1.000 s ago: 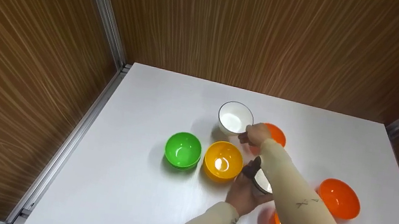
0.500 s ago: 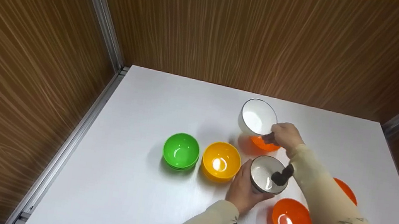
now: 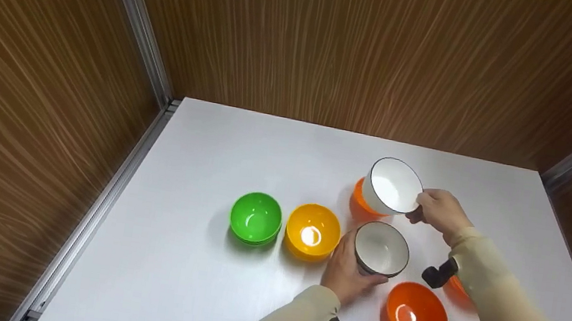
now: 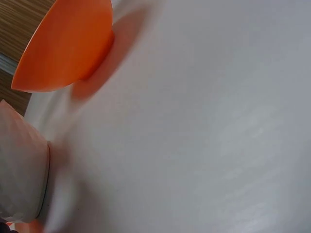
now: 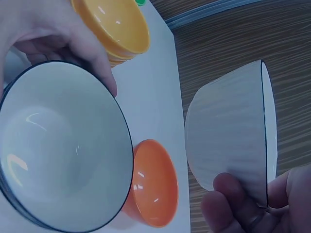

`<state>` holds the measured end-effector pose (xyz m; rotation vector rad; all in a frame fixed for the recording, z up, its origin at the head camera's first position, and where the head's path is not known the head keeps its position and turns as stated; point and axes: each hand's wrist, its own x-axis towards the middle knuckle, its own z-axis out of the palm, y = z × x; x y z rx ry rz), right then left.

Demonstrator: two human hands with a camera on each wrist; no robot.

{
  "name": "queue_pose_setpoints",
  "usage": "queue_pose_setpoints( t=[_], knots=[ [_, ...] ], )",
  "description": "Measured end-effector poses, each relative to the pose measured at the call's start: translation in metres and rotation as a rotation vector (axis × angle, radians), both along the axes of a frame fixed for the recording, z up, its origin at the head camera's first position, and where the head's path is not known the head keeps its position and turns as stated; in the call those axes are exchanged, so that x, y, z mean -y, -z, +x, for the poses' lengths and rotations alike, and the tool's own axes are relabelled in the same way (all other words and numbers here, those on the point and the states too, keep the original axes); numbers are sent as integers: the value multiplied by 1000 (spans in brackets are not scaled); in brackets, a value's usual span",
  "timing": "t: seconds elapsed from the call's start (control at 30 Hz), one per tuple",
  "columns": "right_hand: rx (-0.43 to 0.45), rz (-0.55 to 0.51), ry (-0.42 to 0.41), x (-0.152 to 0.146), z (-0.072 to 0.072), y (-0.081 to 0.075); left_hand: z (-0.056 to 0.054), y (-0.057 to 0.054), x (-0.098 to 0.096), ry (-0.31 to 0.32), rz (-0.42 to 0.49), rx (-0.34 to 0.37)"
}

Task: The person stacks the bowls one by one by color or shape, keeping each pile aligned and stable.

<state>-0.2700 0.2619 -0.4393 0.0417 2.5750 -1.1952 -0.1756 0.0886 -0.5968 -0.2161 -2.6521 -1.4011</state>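
The right hand (image 3: 441, 213) pinches a white bowl (image 3: 394, 186) by its rim, at 12 o'clock from the stack (image 3: 381, 248) the left hand (image 3: 346, 272) clamps; that one-edge grip could slip, dropping it onto the orange bowl (image 3: 361, 198) at its 8 o'clock.

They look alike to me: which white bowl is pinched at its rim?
The farther white bowl, in the right hand; the left hand grips the nearer white bowl round its side.
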Motion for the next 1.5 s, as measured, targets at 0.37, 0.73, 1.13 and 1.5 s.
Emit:
queue_pose_setpoints(
  t=[0.37,0.73,1.13,1.5],
  knots=[
    [-61,52,-82,-8,11,3,-3,1,9,-10,-12,-13],
    [-55,89,-168,-14,25,26,-5,0,10,3,15,4],
    [-109,121,-238,-16,36,41,-4,-2,12,9,-4,63],
    [-72,151,-263,-15,44,44,-4,-1,11,11,-11,29]
  ],
)
